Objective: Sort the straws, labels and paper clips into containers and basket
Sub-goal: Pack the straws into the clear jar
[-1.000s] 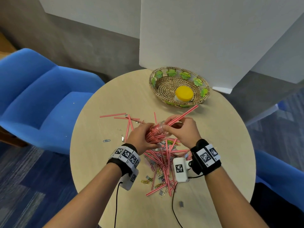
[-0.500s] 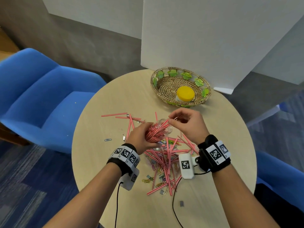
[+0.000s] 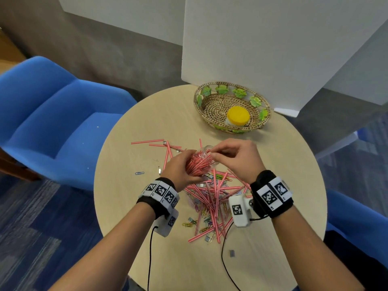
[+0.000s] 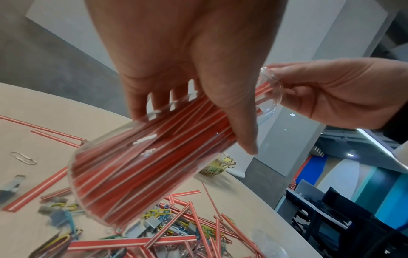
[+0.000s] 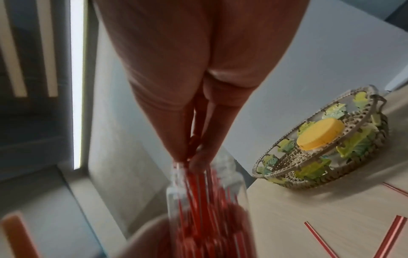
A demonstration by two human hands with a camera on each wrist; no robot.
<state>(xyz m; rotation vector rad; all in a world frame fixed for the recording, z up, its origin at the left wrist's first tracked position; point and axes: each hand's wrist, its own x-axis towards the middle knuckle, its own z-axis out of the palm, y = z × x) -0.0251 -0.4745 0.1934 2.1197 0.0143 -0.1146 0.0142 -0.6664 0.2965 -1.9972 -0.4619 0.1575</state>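
Head view, stock as it stands. Item one: a clear plastic jar, tilted, packed with red-and-white striped paper straws, gripped round its body by the left hand. Right hand at the jar's mouth, thumb and fingertips pinched together on what looks like a straw end going in; the blur there keeps me from being sure. Both hands are raised above the round pale wooden table.

Item two, below and toward the wrists: a loose heap of more striped straws, coloured paper clips and small grey binder clips, unsorted. A few stray straws and one blue clip lie out past the left hand.

Item three, beyond the right hand: a woven wicker basket with green leaf trim holding a yellow-lidded container, contents not visible.

Labels: none I can identify.

Judgement: straws well under way, perhaps over half jarred; the remaining straws, all the clips and any labels are still to be sorted.
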